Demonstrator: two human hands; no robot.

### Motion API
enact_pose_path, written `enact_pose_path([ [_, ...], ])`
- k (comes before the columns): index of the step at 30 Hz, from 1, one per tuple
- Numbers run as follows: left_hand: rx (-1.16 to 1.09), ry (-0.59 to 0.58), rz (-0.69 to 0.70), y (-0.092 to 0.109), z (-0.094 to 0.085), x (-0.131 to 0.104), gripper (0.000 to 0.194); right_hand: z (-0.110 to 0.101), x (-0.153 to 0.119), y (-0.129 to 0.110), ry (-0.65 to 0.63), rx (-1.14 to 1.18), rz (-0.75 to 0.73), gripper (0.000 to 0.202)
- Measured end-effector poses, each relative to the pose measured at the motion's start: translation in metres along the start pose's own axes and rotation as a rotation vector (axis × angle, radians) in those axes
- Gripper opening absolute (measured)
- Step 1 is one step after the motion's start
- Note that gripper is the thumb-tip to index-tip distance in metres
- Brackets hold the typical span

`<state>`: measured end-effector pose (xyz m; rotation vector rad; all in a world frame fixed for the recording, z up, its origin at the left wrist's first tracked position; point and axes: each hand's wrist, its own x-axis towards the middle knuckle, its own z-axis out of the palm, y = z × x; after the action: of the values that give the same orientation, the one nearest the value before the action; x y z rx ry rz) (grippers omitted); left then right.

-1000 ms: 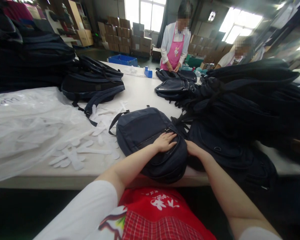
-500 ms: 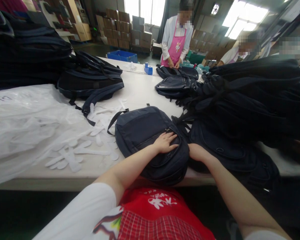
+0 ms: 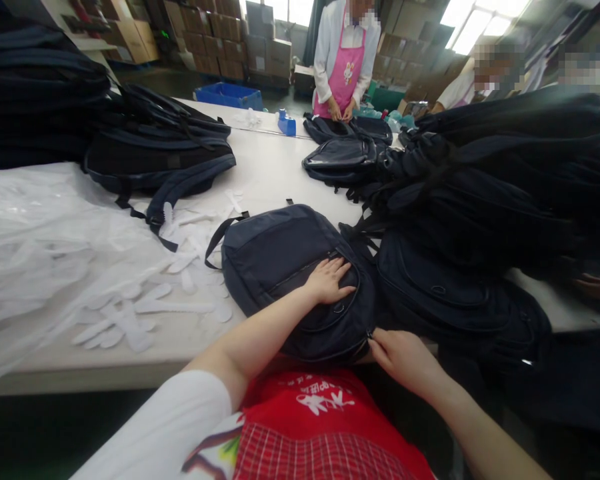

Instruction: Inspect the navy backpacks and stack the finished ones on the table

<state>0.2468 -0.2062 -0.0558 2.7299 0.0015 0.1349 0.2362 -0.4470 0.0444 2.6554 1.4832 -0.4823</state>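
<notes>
Across the space before us runs a white table [image 3: 275,177]; along its right side we see a heap of dark bags [image 3: 485,190], and at our far left rises a second pile [image 3: 35,93]; on the far side stands a co-worker [image 3: 347,67] in a pink apron, hands at a dark bag [image 3: 375,129]; clear plastic sheeting [image 3: 55,227] covers the near left of the table; beyond the far edge we make out a blue crate [image 3: 230,95].

Close before us, at the table's near edge and just beside the right-hand heap, lies the navy backpack [image 3: 280,250], front face up; its long axis slants from far left to near right, the end with the webbing loop [image 3: 214,239] pointing away to our left, the rounded pocket end pointing toward us and rightward.

Our hands are apart from each other, both on this backpack; our left hand [image 3: 327,280] lies flat over the front pocket, fingers spread; our right hand [image 3: 403,353] has thumb and forefinger pinched on what looks like a zip pull [image 3: 369,335] at the near right rim, its shape too small to tell; farther off sits a blue dispenser [image 3: 287,125]; left of the backpack we find scattered white strips [image 3: 125,320].
</notes>
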Motion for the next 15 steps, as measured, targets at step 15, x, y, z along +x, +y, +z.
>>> enact_pose_path([
  [15, -0.040, -0.118, -0.042, 0.013, -0.025, -0.001, 0.082, 0.024, 0.004, -0.020, -0.012, 0.287, -0.161, 0.034],
])
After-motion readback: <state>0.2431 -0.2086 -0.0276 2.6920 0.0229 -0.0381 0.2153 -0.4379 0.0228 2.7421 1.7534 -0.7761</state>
